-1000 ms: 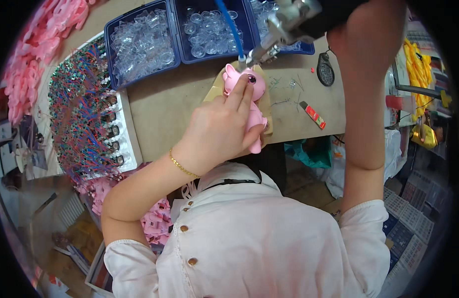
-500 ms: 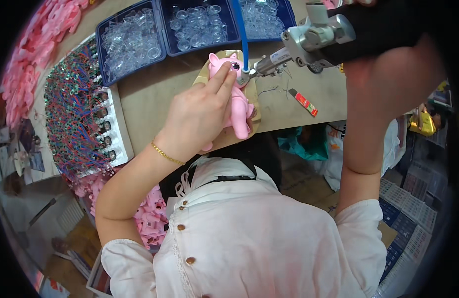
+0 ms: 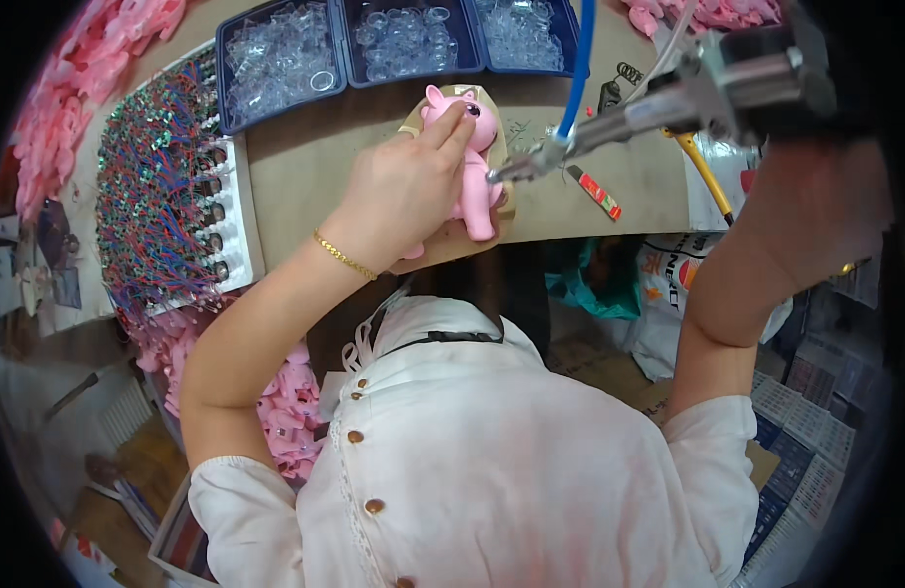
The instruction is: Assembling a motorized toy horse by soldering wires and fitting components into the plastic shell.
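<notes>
A pink pony-shaped toy (image 3: 479, 206) lies in a tan holder (image 3: 487, 103) near the front edge of the table. My left hand (image 3: 408, 181) rests over it, two fingers stretched across its head by the dark eye and the thumb hidden. My right hand (image 3: 825, 206), at the right, is blurred and partly in dark shadow. It grips a power screwdriver (image 3: 634, 116) with a black body, a metal nose and a blue hose (image 3: 578, 69). The tool's tip is at the toy's side, below the head; whether it touches I cannot tell.
Dark blue trays (image 3: 349, 80) of clear plastic parts stand at the back. Bundles of wired electronic parts (image 3: 158, 186) fill a white board at left. Pink shells (image 3: 65, 88) are heaped farther left. A red-and-green strip (image 3: 597, 196) and a yellow-handled tool (image 3: 705, 171) lie at right.
The screwdriver's tip has moved from beside the toy's head down to its body, and the tool is now more blurred. My left hand stays on the toy. The whole view has shifted slightly.
</notes>
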Demonstrator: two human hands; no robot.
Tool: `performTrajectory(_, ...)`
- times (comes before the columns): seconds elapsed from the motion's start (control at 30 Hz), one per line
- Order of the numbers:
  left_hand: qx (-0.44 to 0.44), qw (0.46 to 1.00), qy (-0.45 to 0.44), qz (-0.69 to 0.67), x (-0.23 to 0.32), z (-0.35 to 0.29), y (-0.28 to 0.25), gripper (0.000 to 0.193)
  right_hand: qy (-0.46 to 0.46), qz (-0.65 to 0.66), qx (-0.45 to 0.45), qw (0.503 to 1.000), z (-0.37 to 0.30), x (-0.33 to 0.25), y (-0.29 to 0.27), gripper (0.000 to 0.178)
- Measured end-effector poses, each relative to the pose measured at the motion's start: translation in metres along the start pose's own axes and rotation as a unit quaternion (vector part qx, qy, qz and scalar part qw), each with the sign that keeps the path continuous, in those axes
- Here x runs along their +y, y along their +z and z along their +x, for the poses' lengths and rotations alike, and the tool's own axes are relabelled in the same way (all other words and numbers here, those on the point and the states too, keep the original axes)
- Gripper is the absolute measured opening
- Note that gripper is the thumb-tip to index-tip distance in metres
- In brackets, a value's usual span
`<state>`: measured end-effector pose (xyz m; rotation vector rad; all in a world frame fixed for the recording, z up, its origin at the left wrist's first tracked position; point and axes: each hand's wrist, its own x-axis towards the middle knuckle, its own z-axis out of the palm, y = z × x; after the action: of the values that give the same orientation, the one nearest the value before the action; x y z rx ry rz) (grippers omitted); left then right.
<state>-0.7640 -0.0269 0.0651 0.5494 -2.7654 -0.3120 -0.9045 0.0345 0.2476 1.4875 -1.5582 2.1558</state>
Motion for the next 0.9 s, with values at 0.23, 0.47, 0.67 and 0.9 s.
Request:
performTrajectory(0.23,0.031,0.999,0.011,-0.004,-0.006,-0.006,0.006,0.044,0.192,0.081,0.013,0.978,-0.046,-0.009,0.001,0.033)
performTrajectory(0.47,0.052,0.998,0.033,0.006,0.001,-0.005,0.01,0.046,0.151,0.193,-0.078,0.966,-0.042,-0.002,0.004,0.03)
performTrajectory(0.67,0.055,0.998,0.025,-0.032,-0.001,0.002,0.009,0.043,0.155,0.228,-0.291,0.916,0.021,0.035,-0.042,0.036)
performTrajectory(0.9,0.067,0.989,-0.128,-0.015,-0.107,0.052,-0.046,0.016,0.218,0.263,-0.272,0.9,0.027,0.055,-0.032,0.039)
